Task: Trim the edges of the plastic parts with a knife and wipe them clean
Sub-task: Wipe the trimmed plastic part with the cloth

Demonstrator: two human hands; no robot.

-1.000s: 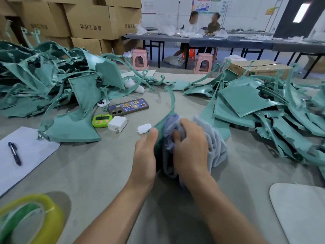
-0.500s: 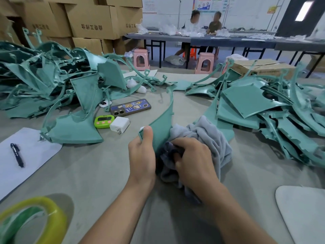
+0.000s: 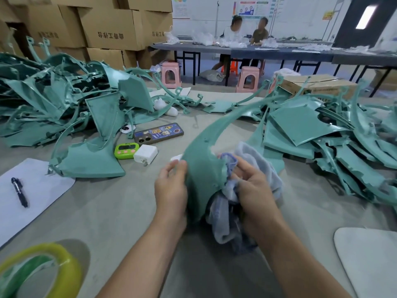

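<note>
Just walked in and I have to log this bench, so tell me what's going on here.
A person is wiping one green plastic part. The left hand holds it by its edge, while the right hand grips a blue-grey cloth bunched against it. More such parts lie in a left heap and a right heap on the table. No knife is in view.

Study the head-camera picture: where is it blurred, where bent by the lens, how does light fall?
Head view: the held green plastic part is motion-blurred along its long tip; the far table bows, wide-angle distortion; soft light, a shadow behind the tape roll.
</note>
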